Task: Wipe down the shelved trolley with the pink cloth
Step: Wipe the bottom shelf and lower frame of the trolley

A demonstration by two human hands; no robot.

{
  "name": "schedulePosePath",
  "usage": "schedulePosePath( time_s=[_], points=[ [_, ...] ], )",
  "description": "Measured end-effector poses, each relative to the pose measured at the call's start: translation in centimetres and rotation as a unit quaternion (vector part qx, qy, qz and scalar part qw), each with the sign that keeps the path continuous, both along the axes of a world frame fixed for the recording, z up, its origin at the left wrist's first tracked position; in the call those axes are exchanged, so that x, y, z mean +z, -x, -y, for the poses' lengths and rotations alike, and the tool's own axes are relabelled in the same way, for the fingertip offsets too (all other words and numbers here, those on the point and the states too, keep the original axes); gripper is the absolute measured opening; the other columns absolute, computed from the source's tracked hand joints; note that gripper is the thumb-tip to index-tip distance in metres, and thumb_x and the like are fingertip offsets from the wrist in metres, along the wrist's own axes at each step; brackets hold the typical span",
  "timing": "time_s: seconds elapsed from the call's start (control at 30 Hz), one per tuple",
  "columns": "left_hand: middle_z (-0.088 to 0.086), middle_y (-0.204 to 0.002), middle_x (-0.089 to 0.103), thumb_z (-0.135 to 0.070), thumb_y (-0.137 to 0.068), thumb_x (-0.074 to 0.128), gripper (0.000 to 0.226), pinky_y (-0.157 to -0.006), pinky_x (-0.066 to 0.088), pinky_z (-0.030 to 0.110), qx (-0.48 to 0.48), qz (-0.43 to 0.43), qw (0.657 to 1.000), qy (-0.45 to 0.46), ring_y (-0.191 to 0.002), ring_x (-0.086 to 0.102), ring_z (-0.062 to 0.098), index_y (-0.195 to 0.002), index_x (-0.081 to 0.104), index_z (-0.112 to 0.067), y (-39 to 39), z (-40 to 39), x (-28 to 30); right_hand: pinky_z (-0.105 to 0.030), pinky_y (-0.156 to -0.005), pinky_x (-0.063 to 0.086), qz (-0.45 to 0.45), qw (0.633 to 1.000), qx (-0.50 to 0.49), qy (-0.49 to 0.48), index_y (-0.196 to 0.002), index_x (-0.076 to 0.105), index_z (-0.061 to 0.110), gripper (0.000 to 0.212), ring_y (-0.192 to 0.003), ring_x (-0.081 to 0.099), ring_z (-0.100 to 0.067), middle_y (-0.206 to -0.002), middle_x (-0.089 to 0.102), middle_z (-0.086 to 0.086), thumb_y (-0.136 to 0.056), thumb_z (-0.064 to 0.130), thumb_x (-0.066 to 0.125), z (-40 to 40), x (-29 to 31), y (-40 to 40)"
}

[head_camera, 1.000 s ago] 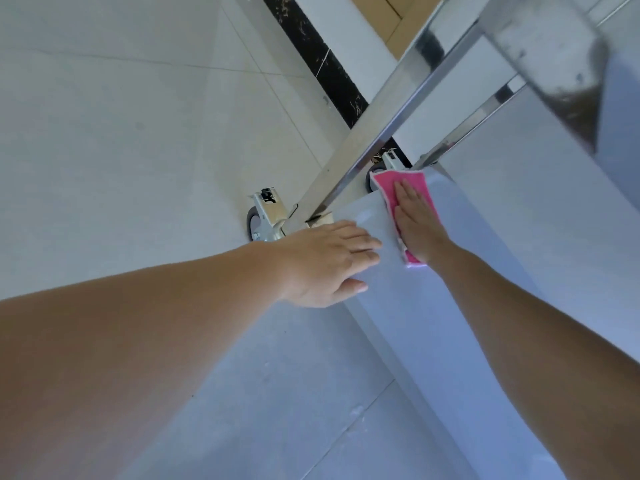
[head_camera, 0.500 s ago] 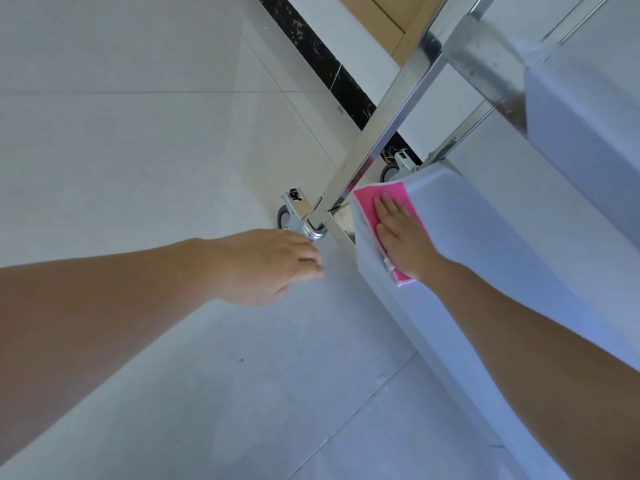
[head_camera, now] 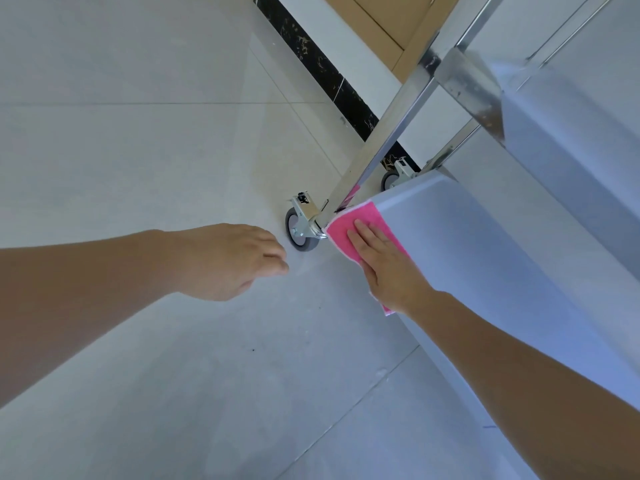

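— Where is the pink cloth (head_camera: 363, 233) sitting right now?

— Just right of the frame's centre, lying on the near corner of the trolley's lowest shelf (head_camera: 485, 258), right beside the foot of the shiny metal post (head_camera: 388, 133) that is running up toward the upper right.

— And the right hand (head_camera: 384, 268)?

— It is pressing flat on the cloth, fingers stretched out and close together, pointing to the upper left. It is not gripping; the palm is pinning the cloth against the shelf.

— What is the left hand (head_camera: 228, 261) doing?

— It is hanging over the tiled floor (head_camera: 138, 150) left of centre, holding nothing, fingers loosely curled and partly spread. It is sitting near the grey caster wheel (head_camera: 299, 233) but apart from it.

— Anything else showing?

— A second caster (head_camera: 391, 178) is peeking out behind the shelf, and an upper shelf (head_camera: 571, 140) is filling the upper right of the frame.
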State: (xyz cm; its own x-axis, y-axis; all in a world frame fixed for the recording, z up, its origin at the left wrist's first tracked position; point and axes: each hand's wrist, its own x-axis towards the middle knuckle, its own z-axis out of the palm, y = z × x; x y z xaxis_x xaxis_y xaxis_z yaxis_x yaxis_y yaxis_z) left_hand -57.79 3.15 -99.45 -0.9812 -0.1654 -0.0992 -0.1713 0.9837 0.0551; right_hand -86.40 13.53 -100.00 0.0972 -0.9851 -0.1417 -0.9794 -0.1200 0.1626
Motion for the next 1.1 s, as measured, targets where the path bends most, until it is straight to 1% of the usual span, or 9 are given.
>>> schedulePosePath(
  time_s=[0.07, 0.13, 0.23, 0.37, 0.47, 0.73, 0.93, 1.0, 1.1],
  points=[
    [-0.013, -0.141, 0.035, -0.022, -0.093, 0.035, 0.043, -0.107, 0.024, 0.022, 0.006, -0.013, 1.0, -0.003, -0.13, 0.029, 0.011, -0.136, 0.034, -0.028, 0.0, -0.3, -0.2, -0.032, -0.115, -0.011, 0.02, 1.0, -0.001, 0.003, -0.145, -0.001, 0.031, 0.056, -0.145, -0.004, -0.017, -0.158, 0.003, 0.004, -0.101, 0.021, 0.033, 0.0, 0.1, -0.3],
    [-0.013, -0.139, 0.037, -0.022, -0.093, 0.035, 0.043, -0.107, 0.027, 0.024, 0.015, -0.031, 0.999, -0.008, -0.129, 0.031, 0.011, -0.135, 0.036, -0.028, 0.2, -0.4, -0.3, -0.041, -0.119, 0.013, 0.079, 0.997, -0.017, 0.011, -0.148, 0.008, 0.029, 0.057, -0.144, 0.014, -0.021, -0.158, 0.008, 0.004, -0.1, 0.018, 0.038, -0.4, 0.4, -0.5],
    [-0.012, -0.136, 0.041, -0.021, -0.093, 0.036, 0.042, -0.106, 0.027, 0.025, 0.019, -0.05, 0.999, -0.006, -0.125, 0.034, 0.012, -0.133, 0.039, -0.027, 1.1, -0.3, -0.1, -0.038, -0.102, 0.043, 0.123, 0.987, -0.101, 0.003, -0.149, 0.006, 0.029, 0.063, -0.125, 0.046, -0.024, -0.158, 0.0, 0.006, -0.098, 0.029, 0.042, -1.2, 1.0, -0.4],
    [-0.007, -0.133, 0.047, -0.02, -0.092, 0.038, 0.039, -0.103, 0.032, 0.029, 0.021, -0.088, 0.996, -0.001, -0.121, 0.041, 0.017, -0.131, 0.044, -0.023, 2.7, -0.5, 0.8, -0.037, -0.105, 0.036, 0.053, 0.985, -0.155, 0.044, -0.143, 0.036, 0.021, 0.052, -0.127, 0.046, -0.021, -0.147, 0.039, 0.001, -0.095, 0.036, 0.048, -1.9, 1.7, -0.6],
    [-0.003, -0.13, 0.05, -0.026, -0.09, 0.044, 0.038, -0.096, 0.038, 0.031, 0.042, -0.144, 0.989, 0.003, -0.117, 0.045, 0.018, -0.128, 0.047, -0.019, 3.9, -0.8, 1.7, -0.042, -0.083, 0.05, 0.08, 0.982, -0.072, 0.156, -0.105, 0.07, 0.016, 0.019, -0.093, 0.064, -0.027, -0.099, 0.072, -0.001, -0.09, 0.014, 0.059, -2.8, 3.5, -1.8],
    [-0.001, -0.139, 0.045, -0.031, -0.092, 0.039, 0.048, -0.102, 0.039, 0.036, 0.066, -0.194, 0.976, -0.077, -0.124, 0.045, 0.02, -0.138, 0.037, -0.017, 6.2, -2.0, 4.0, -0.032, -0.07, 0.054, 0.167, 0.949, 0.026, 0.266, -0.095, 0.074, 0.007, 0.032, -0.086, 0.065, -0.029, -0.103, 0.066, -0.015, -0.076, -0.009, 0.054, -3.9, 7.6, -4.4],
    [-0.002, -0.151, 0.029, -0.034, -0.09, 0.053, 0.067, -0.113, 0.024, 0.03, 0.084, -0.168, 0.96, -0.207, -0.137, 0.028, 0.015, -0.147, 0.021, -0.019, 5.8, -2.8, 4.3, -0.018, -0.081, 0.047, 0.444, 0.877, -0.018, 0.181, -0.091, 0.071, 0.015, 0.054, -0.097, 0.054, -0.008, -0.103, 0.054, -0.006, -0.063, -0.023, 0.045, -4.5, 7.7, -6.4],
    [-0.007, -0.124, 0.051, -0.031, -0.086, 0.06, 0.048, -0.098, 0.039, 0.03, 0.087, -0.194, 0.949, -0.233, -0.118, 0.047, 0.015, -0.13, 0.044, -0.02, 5.5, -3.0, 4.4, -0.026, -0.08, 0.048, 0.518, 0.843, -0.019, 0.142, -0.092, 0.067, 0.015, 0.054, -0.096, 0.056, -0.016, -0.101, 0.056, -0.007, -0.063, -0.022, 0.043, -4.8, 7.5, -7.2],
    [-0.019, -0.086, 0.05, -0.027, -0.085, 0.06, 0.017, -0.074, 0.044, 0.03, 0.118, -0.206, 0.948, -0.211, -0.087, 0.053, 0.013, -0.1, 0.057, -0.02, 4.9, -3.1, 4.8, -0.037, -0.083, 0.046, 0.666, 0.738, -0.083, 0.071, -0.109, 0.055, 0.009, 0.047, -0.102, 0.057, -0.032, -0.11, 0.056, -0.018, -0.071, -0.014, 0.043, -5.1, 7.5, -7.5]
  ],
)
